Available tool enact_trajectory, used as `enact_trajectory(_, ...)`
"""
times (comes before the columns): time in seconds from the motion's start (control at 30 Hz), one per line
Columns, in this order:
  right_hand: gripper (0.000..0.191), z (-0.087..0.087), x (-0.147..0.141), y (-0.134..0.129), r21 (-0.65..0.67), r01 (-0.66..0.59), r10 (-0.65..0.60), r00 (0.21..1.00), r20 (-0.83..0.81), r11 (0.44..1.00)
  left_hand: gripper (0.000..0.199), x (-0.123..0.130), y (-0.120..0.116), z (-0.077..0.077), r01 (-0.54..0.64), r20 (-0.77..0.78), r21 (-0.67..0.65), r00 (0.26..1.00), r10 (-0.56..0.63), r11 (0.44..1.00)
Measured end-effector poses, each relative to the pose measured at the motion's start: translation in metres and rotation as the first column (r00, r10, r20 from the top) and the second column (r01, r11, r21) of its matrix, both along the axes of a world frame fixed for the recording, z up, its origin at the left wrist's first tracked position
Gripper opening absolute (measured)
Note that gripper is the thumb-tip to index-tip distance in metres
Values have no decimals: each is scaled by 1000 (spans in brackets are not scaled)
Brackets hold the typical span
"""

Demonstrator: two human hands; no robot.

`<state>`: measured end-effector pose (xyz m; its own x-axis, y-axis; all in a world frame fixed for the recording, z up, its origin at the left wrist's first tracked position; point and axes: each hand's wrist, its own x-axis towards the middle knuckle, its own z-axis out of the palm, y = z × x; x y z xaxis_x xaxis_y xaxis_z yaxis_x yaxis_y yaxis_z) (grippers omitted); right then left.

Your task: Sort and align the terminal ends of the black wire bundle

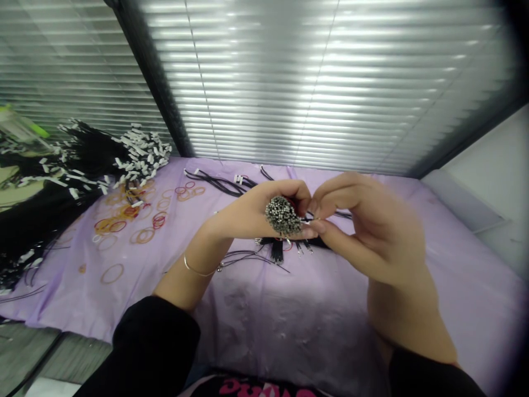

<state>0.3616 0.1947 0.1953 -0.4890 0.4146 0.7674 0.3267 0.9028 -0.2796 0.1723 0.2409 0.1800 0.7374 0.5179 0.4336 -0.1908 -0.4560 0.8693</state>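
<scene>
A thick bundle of thin black cables [281, 214] sits in the left grip [256, 207], its ends turned toward the viewer. They pack into a rough disc of silvery tips with dark gaps between, slightly ragged on the lower right, where a few metal ends stick out below the fingers. From the bundle's right side a slim strand [307, 220] reaches across to the right grip [374, 220].

The left grip is curled firmly around the bundle, fingers wrapping over its far side, wrist bent, forearm rising from the lower left with a thin bracelet [194, 271] below the wrist. The right grip comes in from the right, thumb and forefinger pinched on the strand's tip, the other fingers folded above; its back and wrist are blurred. The two sets of fingertips nearly meet, both above the worktop [297, 309].

Just beneath the left grip lie more cable ends [278, 251], and beyond it more loose black cables [215, 181]. Rubber bands [144, 235] are scattered to its left, with a heap of black cables with white connectors [140, 157] farther out. Beyond both grips, blinds [264, 82] bound the far edge. Open purple sheeting runs to the right of the right grip and on the near side of both, down toward the person's body.
</scene>
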Motion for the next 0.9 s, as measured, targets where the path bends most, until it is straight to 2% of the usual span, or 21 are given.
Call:
enact_trajectory(0.1,10,-3,4,6,-140,-5,-3,998,-56,990,28,-2,2,0,-8,3,7,1000,8,1000)
enact_trajectory(0.2,10,-3,6,10,-161,-20,9,998,-64,987,27,-2,3,0,-41,26,5,999,41,999)
enact_trajectory(0.27,11,-2,6,11,-73,-20,19,1000,-21,997,28,0,2,0,-71,47,-31,996,72,997)
enact_trajectory(0.33,14,-3,4,11,80,7,-9,1000,24,997,30,2,1,-1,-124,86,-84,988,131,989)
enact_trajectory(0.4,18,-5,1,12,248,50,-58,998,24,968,31,4,0,-2,-195,122,-135,970,212,971)
enact_trajectory(0.47,23,-9,-2,13,350,65,-69,998,1,935,30,6,0,-4,-260,146,-183,946,288,948)
enact_trajectory(0.57,25,-14,-6,15,362,34,-40,999,10,932,28,8,2,-6,-316,170,-222,919,356,922)
enact_trajectory(0.73,19,-11,-9,11,351,31,-34,999,2,936,25,9,4,-8,-385,150,-170,900,410,907)
enact_trajectory(0.9,21,-9,-13,3,333,162,-123,983,-137,929,24,11,3,-8,-427,125,-159,886,447,890)
